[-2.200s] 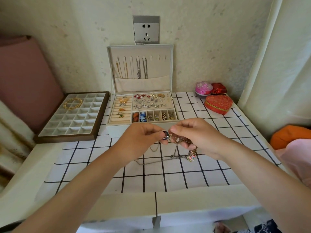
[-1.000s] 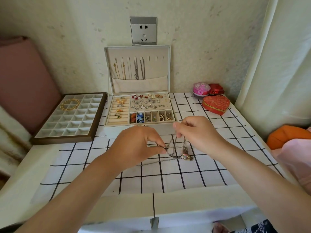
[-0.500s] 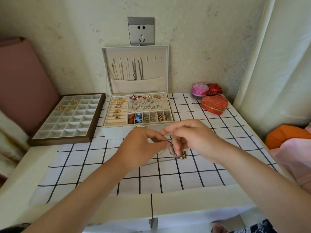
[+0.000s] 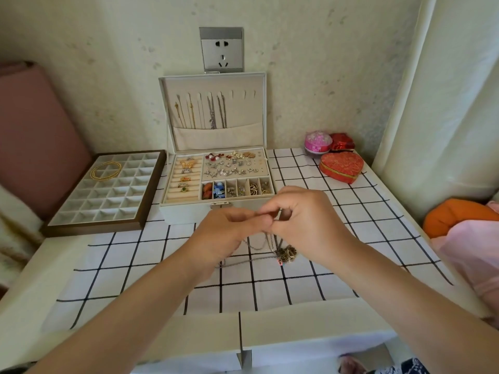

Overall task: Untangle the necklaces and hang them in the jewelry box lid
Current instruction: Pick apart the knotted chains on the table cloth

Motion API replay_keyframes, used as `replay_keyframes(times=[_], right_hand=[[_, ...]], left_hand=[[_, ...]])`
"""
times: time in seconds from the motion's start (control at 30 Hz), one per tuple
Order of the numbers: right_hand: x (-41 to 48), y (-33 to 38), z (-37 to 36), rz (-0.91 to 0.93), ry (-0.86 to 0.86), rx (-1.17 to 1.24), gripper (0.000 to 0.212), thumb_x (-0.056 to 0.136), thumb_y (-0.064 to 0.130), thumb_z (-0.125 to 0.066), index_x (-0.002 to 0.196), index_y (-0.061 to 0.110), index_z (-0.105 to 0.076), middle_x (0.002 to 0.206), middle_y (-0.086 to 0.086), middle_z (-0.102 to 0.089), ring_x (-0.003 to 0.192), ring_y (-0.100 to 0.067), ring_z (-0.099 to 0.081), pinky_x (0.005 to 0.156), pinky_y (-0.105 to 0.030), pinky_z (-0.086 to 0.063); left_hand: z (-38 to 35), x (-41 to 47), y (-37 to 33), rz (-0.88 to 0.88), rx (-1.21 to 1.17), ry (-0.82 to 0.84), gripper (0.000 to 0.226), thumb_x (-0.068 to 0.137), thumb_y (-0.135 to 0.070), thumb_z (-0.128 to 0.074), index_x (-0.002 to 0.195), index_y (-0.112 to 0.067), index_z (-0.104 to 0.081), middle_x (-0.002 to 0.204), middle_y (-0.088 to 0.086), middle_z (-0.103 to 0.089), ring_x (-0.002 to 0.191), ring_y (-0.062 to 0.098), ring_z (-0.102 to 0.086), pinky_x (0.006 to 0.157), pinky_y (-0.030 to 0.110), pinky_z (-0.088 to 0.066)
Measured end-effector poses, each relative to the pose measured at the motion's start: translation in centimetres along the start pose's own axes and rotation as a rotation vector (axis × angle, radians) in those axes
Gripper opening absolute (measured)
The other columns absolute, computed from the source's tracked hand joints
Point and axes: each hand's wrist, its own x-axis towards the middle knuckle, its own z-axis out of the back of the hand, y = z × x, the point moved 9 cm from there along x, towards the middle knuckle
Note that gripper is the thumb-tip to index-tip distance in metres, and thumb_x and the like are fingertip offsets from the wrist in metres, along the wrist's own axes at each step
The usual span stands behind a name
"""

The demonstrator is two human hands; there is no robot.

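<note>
Your left hand and right hand close back together, pinching the tangled necklaces before the jewelry box; nothing's freed.

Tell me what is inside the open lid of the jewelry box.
Inside the lid, gold chains and silver chains hang from the left and middle hooks; the right hooks are bare. A fabric pocket covers the chains' lower ends, so any pendants are hidden.
</note>
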Motion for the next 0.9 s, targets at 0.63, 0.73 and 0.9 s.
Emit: replay_keyframes(times=[0.63,0.73,0.9], right_hand=[[-0.7,-8.1,1.9,-0.736,-0.378,1.000,0.024,0.107,0.020,-0.041,0.084,0.019,-0.045,0.056,0.003,-0.043,0.046,-0.016,-0.035,0.055,-0.032,-0.039],[0.1,-6.7,1.4,-0.609,-0.239,0.753,0.019,0.104,0.018,-0.047,0.085,0.020,-0.050,0.062,0.001,-0.044,0.049,-0.014,-0.035,0.051,-0.027,-0.032],[0.5,-3.6,-0.3,-0.274,0.168,-0.095,0.013,0.087,0.040,-0.071,0.096,0.037,-0.063,0.072,0.008,-0.058,0.064,-0.005,-0.053,0.064,-0.030,-0.044]], left_hand=[[8.2,-0.3,2.4,0.085,-0.864,-0.260,0.030,0.100,-0.019,-0.043,0.070,-0.015,-0.046,0.056,-0.003,-0.026,0.047,0.012,-0.029,0.052,0.026,-0.047],[7.8,-0.5,2.4,0.115,-0.751,-0.195,0.026,0.101,-0.022,-0.047,0.077,-0.015,-0.056,0.053,-0.006,-0.022,0.044,0.008,-0.020,0.038,0.019,-0.028],[8.3,-0.9,2.3,0.130,-0.620,-0.144,0.018,0.101,-0.025,-0.050,0.097,-0.017,-0.066,0.051,-0.009,-0.021,0.040,0.005,-0.017,0.039,0.019,-0.011]])
